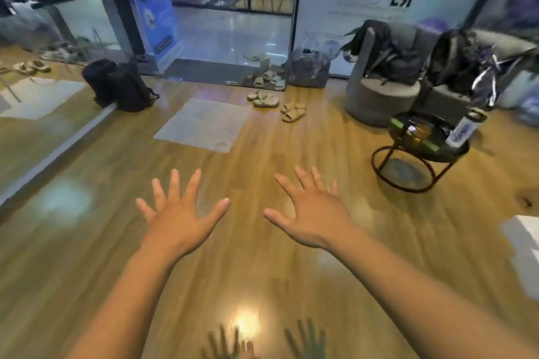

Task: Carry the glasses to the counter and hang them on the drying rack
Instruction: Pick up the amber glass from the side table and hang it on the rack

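Observation:
My left hand (179, 217) and my right hand (310, 211) are stretched out in front of me over a wooden floor, palms down, fingers spread wide, each holding nothing. No glasses, counter or drying rack can be made out in this blurred view. On a small round black side table (388, 151) at the right stand a white bottle (463, 131) and some dark items I cannot identify.
Glass doors (233, 9) and a dark doormat lie ahead. Several sandals (277, 102) are scattered near the doorway. A black backpack (122, 84) leans at the left. Grey stools (382, 96) piled with bags stand at the right. A white object (525, 248) juts in from the right edge.

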`<state>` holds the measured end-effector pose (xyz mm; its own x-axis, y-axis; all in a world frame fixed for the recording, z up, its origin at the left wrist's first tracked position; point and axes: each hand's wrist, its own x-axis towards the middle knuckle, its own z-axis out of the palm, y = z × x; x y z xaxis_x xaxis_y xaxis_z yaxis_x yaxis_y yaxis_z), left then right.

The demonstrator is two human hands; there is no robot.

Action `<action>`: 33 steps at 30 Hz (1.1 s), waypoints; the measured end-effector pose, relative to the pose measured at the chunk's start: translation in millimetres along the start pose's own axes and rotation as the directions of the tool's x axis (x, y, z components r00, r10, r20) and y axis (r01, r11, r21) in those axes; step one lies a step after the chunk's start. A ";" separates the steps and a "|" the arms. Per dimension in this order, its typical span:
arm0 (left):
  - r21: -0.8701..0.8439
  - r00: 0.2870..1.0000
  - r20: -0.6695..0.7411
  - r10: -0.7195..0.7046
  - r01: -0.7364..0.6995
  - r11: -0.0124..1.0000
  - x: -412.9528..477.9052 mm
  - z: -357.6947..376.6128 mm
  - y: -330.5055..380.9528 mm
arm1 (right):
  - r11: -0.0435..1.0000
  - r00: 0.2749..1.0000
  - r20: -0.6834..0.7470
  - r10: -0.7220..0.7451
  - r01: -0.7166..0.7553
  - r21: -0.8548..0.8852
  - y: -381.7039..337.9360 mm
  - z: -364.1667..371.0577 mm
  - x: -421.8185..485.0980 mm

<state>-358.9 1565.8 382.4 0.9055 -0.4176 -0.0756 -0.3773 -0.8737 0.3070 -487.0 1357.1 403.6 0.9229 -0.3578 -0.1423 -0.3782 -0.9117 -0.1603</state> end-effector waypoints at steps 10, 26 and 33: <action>-0.079 0.889 0.030 0.457 -0.454 0.888 209.9 21.9 163.8 | 0.951 0.947 -0.083 0.309 -0.305 0.051 136.7 -45.1 138.4; -0.169 0.630 0.187 0.753 -0.735 0.657 438.7 116.1 457.2 | 0.866 0.873 -0.073 0.481 -0.462 0.189 435.2 -87.7 345.2; -0.288 0.516 0.339 0.787 -0.739 0.609 550.8 195.8 579.5 | 0.793 0.799 -0.063 0.598 -0.578 0.193 555.5 -97.7 432.8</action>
<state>-116.9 780.6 332.9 0.1042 -0.9874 -0.1190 -0.8430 -0.1512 0.5162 -290.5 676.1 348.4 0.5163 -0.8435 -0.1480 -0.8471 -0.4775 -0.2333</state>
